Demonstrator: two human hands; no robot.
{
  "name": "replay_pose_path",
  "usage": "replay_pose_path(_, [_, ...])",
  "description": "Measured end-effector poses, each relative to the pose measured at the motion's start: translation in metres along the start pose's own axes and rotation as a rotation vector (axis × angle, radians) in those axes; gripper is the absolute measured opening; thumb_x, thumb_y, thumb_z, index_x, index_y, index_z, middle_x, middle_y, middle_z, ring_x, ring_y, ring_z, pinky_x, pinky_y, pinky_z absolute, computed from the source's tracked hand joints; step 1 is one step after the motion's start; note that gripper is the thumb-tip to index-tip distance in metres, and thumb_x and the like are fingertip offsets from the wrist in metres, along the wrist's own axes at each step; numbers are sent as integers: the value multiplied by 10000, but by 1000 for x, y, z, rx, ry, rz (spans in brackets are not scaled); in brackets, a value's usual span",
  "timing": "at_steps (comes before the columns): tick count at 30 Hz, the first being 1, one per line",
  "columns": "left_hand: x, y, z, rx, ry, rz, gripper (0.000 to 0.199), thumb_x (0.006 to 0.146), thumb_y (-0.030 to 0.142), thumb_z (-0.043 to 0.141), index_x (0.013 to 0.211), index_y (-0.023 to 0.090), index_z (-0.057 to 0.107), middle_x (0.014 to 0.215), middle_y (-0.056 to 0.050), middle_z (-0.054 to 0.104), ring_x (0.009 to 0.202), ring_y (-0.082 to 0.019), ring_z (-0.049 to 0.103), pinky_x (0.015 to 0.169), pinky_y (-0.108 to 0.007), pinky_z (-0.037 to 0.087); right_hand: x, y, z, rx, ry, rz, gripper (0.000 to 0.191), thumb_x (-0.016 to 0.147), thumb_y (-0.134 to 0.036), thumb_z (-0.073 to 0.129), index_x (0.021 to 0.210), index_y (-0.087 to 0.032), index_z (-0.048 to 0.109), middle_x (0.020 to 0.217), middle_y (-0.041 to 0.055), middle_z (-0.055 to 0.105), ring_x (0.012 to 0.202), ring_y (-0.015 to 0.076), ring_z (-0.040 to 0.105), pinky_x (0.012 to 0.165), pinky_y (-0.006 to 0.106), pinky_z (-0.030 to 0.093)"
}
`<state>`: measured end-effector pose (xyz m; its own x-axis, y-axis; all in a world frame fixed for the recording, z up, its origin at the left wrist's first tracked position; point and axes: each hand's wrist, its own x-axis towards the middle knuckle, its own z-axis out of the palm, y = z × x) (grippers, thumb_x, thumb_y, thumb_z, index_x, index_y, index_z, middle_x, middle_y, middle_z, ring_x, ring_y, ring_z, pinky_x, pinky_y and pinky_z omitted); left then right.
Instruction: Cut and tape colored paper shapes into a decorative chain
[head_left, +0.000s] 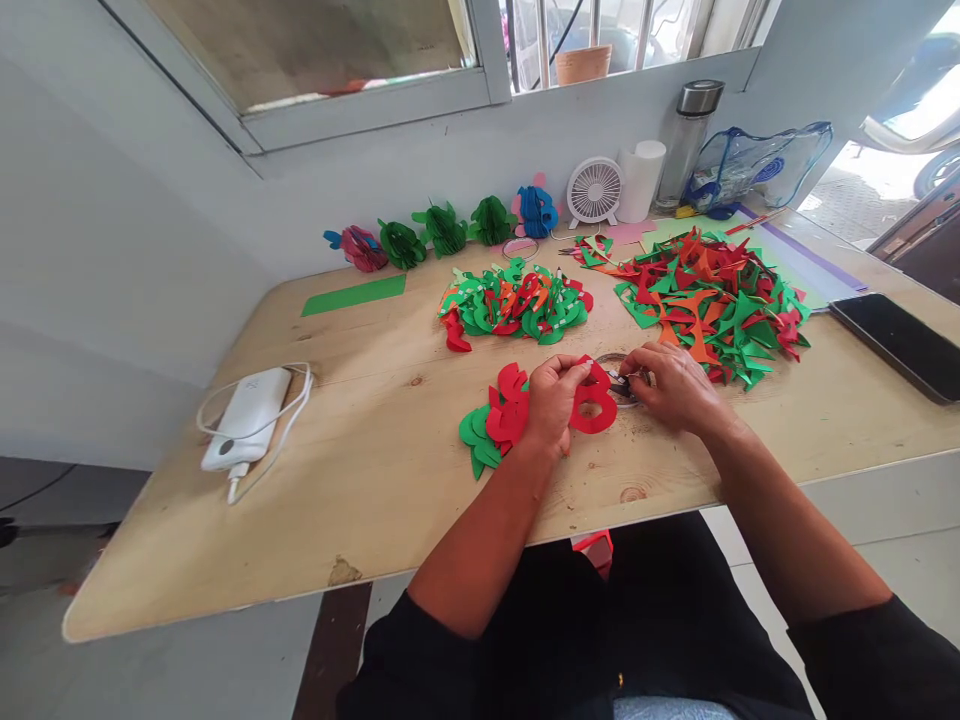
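My left hand (553, 398) is closed on a red paper cutout (596, 412) with a rounded, looped shape, pinched near its top edge. Just to the right, my right hand (664, 378) is closed round a small dark tool (621, 386), whose exact kind I cannot make out. A round, thin-rimmed object lies behind the tool, partly hidden by my right hand. Red cutouts (508, 412) and green cutouts (478, 436) lie in a loose stack beside my left hand, on its left.
Behind my hands sit a pile of cut shapes (517, 303) and a larger heap of paper scraps (720, 300). A phone (900, 343) lies at the right, a power bank (247, 418) at the left. A small fan (595, 190) and bottle (684, 145) stand along the wall.
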<state>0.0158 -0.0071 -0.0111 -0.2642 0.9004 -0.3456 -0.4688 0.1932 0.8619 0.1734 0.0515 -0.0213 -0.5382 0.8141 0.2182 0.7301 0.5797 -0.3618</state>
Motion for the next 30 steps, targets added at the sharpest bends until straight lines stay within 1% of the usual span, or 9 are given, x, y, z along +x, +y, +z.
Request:
replay_pose_path(5, [-2,-1,2,59,-27,18,83,651,195,644,695,145,594,649,-11,643,564,-109,576,513,-211,435,-1,1,0,-45,-32,-68,187,743,-135,492,830,-190,647,807,54,668,799,209,565,722,319,344])
replay_pose_path(8, [-3,-2,4,99,-29,44,45,656,169,638,665,144,602,628,-9,639,571,-105,576,534,-209,441,-2,-1,-1,-74,-34,-82,190,746,-138,487,838,-189,646,838,61,674,816,217,557,716,323,334])
replay_pose_path(15, [-2,-3,4,97,-39,27,33,672,148,628,665,148,596,624,-7,632,554,-100,569,489,-190,416,-2,-3,-2,-53,-42,-73,184,729,-122,475,811,-189,625,830,54,670,803,211,555,715,320,335])
replay_pose_path(21, [-2,-5,3,96,-51,61,22,677,152,617,671,145,597,631,-4,626,574,-92,572,530,-191,439,-2,-3,-2,-46,-35,-72,176,720,-106,460,770,-188,607,803,51,662,779,207,541,699,315,329])
replay_pose_path(25, [-2,-6,2,111,-55,61,40,672,174,628,678,144,602,644,-11,631,582,-98,575,536,-197,441,-2,-2,-2,-47,-37,-75,171,717,-95,455,716,-191,596,767,49,654,748,199,525,678,307,319])
replay_pose_path(30, [0,-6,2,119,-48,55,70,652,200,645,667,151,598,629,-13,631,577,-111,576,529,-210,440,-2,-2,-2,-42,-43,-79,188,702,-74,449,704,-189,598,757,45,649,747,194,524,685,306,318])
